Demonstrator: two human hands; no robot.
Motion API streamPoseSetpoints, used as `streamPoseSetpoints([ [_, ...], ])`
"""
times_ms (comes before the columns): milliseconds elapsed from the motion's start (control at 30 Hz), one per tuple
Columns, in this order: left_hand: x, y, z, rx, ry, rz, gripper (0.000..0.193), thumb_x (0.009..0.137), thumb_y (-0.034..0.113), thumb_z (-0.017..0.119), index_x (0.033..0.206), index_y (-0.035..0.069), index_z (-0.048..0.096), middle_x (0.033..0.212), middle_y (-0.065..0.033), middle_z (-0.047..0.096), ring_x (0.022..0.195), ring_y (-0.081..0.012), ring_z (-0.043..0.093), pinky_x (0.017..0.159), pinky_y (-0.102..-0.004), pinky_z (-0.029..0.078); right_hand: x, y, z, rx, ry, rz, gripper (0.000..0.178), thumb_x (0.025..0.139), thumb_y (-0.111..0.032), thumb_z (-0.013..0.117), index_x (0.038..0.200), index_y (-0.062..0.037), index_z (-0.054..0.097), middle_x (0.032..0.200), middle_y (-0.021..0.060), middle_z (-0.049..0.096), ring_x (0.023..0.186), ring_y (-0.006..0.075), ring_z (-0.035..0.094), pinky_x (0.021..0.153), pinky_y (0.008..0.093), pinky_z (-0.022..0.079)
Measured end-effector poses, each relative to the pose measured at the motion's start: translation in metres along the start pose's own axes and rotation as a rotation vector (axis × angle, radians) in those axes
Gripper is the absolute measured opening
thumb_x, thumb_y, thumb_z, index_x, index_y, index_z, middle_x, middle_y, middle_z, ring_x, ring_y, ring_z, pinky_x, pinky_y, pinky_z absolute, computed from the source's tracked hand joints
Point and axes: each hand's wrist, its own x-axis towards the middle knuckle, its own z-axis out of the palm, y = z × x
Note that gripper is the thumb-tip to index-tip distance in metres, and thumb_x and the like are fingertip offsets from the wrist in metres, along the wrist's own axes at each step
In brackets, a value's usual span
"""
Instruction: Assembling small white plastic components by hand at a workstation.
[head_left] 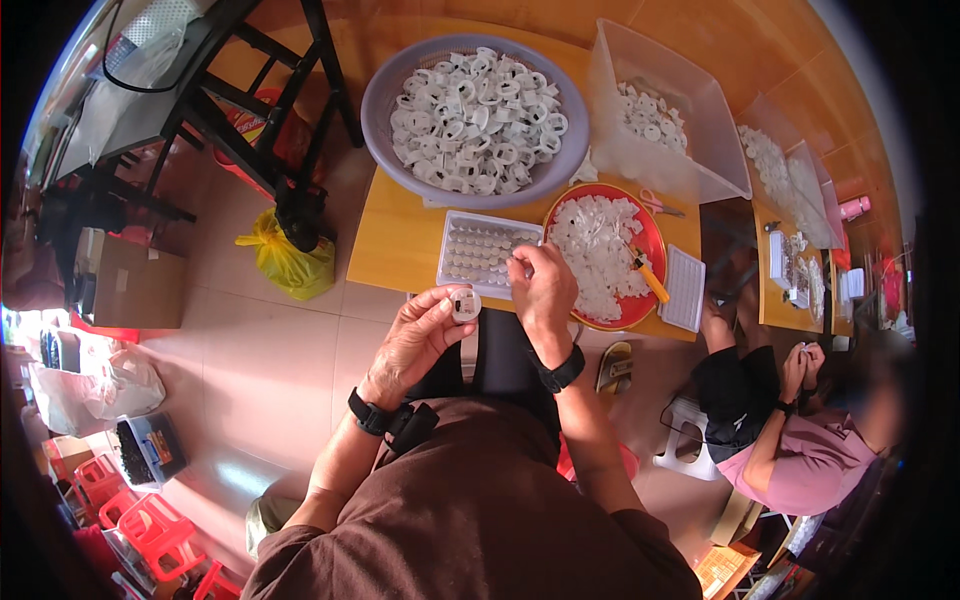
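My left hand (425, 335) grips a small round white plastic case (464, 305) between thumb and fingers; a dark spot shows inside it. My right hand (545, 290) is pinched closed at the right edge of a white tray (500, 217), which carries rows of small round silvery discs (475, 250). Whatever sits between the right fingertips is too small to make out. To the right of that hand is a red round tray (655, 238) heaped with translucent white pieces (597, 245). A tool with a yellow-orange handle (653, 280) lies across its right side.
Behind the tray stands a grey-purple basin (375, 125) full of white ring-shaped parts. A clear plastic box (700, 120), scissors (662, 205) and another white tray (683, 288) are at the right. A black stool frame (285, 120) stands left; a co-worker (810, 450) sits right.
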Motion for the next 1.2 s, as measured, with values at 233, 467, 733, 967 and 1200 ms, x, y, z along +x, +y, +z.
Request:
streamPoseSetpoints([
  [233, -0.001, 0.002, 0.006, 0.051, 0.021, 0.031, 0.023, 0.09, 0.008, 0.057, 0.111, 0.002, 0.061, 0.11, -0.0097, 0.062, 0.097, -0.0188, 0.062, 0.084, -0.0331, 0.055, -0.02, -0.049, -0.042, 0.385, -0.085, -0.108, 0.01, 0.078, 0.002, 0.065, 0.088, -0.0002, 0.063, 0.077, 0.0116, 0.06, 0.066, 0.0265, 0.06, 0.056, 0.0315, 0.045],
  [467, 0.001, -0.001, 0.016, 0.132, 0.001, 0.034, 0.022, 0.089, 0.006, 0.059, 0.11, 0.002, 0.062, 0.109, -0.0092, 0.063, 0.098, -0.0183, 0.062, 0.086, -0.0337, 0.054, -0.036, -0.048, -0.035, 0.225, 0.017, -0.323, 0.017, 0.075, 0.001, 0.067, 0.09, -0.0035, 0.062, 0.08, 0.0083, 0.06, 0.067, 0.0256, 0.061, 0.057, 0.0353, 0.049],
  [733, -0.002, -0.003, 0.018, 0.233, 0.002, 0.046, 0.02, 0.089, 0.006, 0.059, 0.108, 0.002, 0.063, 0.106, -0.0088, 0.064, 0.097, -0.0179, 0.062, 0.085, -0.0338, 0.054, -0.039, -0.047, -0.037, 0.152, 0.035, -0.399, 0.024, 0.071, 0.004, 0.065, 0.093, -0.0057, 0.063, 0.076, 0.005, 0.057, 0.065, 0.0217, 0.06, 0.055, 0.0328, 0.049],
  [967, -0.001, -0.001, 0.018, 0.213, 0.003, -0.003, 0.019, 0.089, 0.006, 0.058, 0.107, 0.002, 0.063, 0.104, -0.0088, 0.065, 0.096, -0.0176, 0.062, 0.085, -0.0349, 0.054, -0.04, -0.049, -0.04, 0.053, 0.011, -0.492, 0.025, 0.071, 0.003, 0.063, 0.095, -0.0023, 0.062, 0.077, 0.0053, 0.053, 0.066, 0.0199, 0.058, 0.054, 0.0314, 0.048],
  [1200, 0.001, -0.004, 0.016, 0.063, -0.006, -0.055, 0.023, 0.091, 0.01, 0.057, 0.112, 0.002, 0.061, 0.109, -0.01, 0.063, 0.097, -0.0178, 0.062, 0.086, -0.0336, 0.053, -0.05, -0.048, -0.043, 0.065, 0.023, -0.477, 0.029, 0.074, 0.001, 0.063, 0.103, -0.0004, 0.062, 0.083, 0.0092, 0.055, 0.07, 0.0225, 0.059, 0.058, 0.0308, 0.049],
])
